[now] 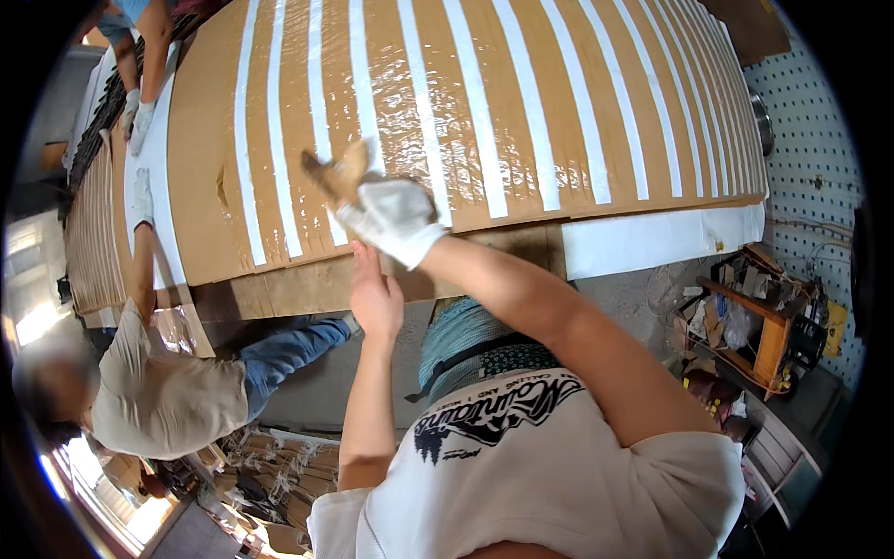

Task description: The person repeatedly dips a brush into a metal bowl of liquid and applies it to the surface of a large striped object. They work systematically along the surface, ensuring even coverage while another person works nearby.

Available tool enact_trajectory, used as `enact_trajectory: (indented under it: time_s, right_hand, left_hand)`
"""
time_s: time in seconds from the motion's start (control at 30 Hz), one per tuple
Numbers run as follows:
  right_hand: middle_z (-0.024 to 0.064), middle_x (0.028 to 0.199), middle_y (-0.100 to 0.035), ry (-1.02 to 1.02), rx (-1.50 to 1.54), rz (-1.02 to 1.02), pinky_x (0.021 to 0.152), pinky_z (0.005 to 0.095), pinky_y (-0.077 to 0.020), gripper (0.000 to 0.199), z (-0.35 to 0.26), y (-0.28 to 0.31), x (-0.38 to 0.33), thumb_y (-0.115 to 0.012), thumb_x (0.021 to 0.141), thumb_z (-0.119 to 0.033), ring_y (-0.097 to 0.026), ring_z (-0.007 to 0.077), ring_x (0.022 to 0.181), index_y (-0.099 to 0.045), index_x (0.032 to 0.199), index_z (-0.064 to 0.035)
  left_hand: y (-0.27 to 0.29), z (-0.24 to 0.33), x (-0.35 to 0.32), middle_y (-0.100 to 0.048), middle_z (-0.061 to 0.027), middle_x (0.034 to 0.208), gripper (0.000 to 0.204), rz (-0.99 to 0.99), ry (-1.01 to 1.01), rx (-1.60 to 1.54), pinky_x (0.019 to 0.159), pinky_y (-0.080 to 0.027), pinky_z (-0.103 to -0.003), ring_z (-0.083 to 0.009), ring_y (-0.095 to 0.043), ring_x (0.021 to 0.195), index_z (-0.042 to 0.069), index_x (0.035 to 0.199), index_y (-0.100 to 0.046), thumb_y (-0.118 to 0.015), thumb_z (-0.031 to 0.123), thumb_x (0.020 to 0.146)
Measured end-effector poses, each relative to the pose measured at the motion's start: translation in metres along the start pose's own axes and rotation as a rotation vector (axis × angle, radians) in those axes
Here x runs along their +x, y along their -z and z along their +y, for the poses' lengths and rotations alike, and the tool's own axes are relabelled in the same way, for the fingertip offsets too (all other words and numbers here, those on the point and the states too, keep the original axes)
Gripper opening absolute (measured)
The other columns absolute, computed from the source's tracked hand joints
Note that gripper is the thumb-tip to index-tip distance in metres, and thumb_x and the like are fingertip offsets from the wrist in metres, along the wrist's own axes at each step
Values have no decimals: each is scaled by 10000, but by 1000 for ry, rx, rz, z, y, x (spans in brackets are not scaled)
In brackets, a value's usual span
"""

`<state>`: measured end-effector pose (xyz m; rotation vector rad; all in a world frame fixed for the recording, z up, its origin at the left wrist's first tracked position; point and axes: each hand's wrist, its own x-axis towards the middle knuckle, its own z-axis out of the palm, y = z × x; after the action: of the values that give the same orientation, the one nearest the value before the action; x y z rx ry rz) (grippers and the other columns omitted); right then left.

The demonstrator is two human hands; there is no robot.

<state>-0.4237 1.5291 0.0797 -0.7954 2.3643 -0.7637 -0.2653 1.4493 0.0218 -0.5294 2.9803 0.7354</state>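
A long brown cardboard sheet (pixel 209 168) with parallel white strips (pixel 473 112) lies before me, its surface glossy as if under clear film. Above its near edge, my right hand (pixel 396 219), in a white glove, is closed on a tan, wood-coloured tool (pixel 346 172) with a dark end. Motion blurs the tool, so its exact kind does not show. My bare left hand (pixel 377 300) is at the cardboard's near edge, fingers stretched out and pointing away from me, fingertips at or just under the edge.
On the left, a person (pixel 168 401) reaches a gloved hand over a white panel (pixel 149 191); another person's gloved hands (pixel 140 126) are at the far left. A wooden shelf (pixel 759 326) with clutter stands right, near a perforated wall panel (pixel 810 158). Flat cardboard (pixel 298 475) lies behind me.
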Motion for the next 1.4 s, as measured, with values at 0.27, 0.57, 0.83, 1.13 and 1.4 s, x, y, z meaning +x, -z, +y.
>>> enact_trajectory:
  time_s: [0.27,0.57,0.83,1.13,1.4]
  right_hand:
    - [56,680,-490,207,-858,988,502,367,-409,122,188,40,-119,-688,863,-220,-523,211,606,-680,951,-136]
    - [95,683,-626,-384,-309,1029,559,374,-493,314,194,96,-151,-708,851,-364,-604,257,587,-681,803,-55]
    - [35,611,-528,28,-146,666,434,348,-417,406,88,-1,-45,-541,904,-485,-509,178,488,-572,729,-120]
    - [126,657,-606,-450,-525,972,535,396,-478,434,271,129,-197,-738,816,-434,-602,280,579,-578,728,-40]
    - [27,615,-490,338,-177,637,444,349,-422,222,187,99,-117,-557,940,-340,-502,191,504,-611,898,-128]
  left_hand:
    - [-4,-7,-8,-346,-189,1505,642,25,-22,10,1085,-374,-380,-341,-412,1344,24,1419,-426,-480,-48,783]
    - [-15,-6,-7,-324,-176,1517,656,60,-46,27,948,-471,-383,-360,-526,1217,51,1452,-382,-496,-16,809]
    - [-11,12,2,-358,-243,1480,587,7,-21,228,968,-460,-394,-382,-549,1171,-53,1396,-416,-541,106,845]
    - [2,42,19,-483,-294,1346,548,-64,194,195,874,-505,-436,-414,-627,1020,-75,1228,-558,-543,376,918]
    - [21,74,53,-636,-274,1122,855,-281,465,361,737,-545,-445,-380,-680,864,-24,926,-693,-568,793,710]
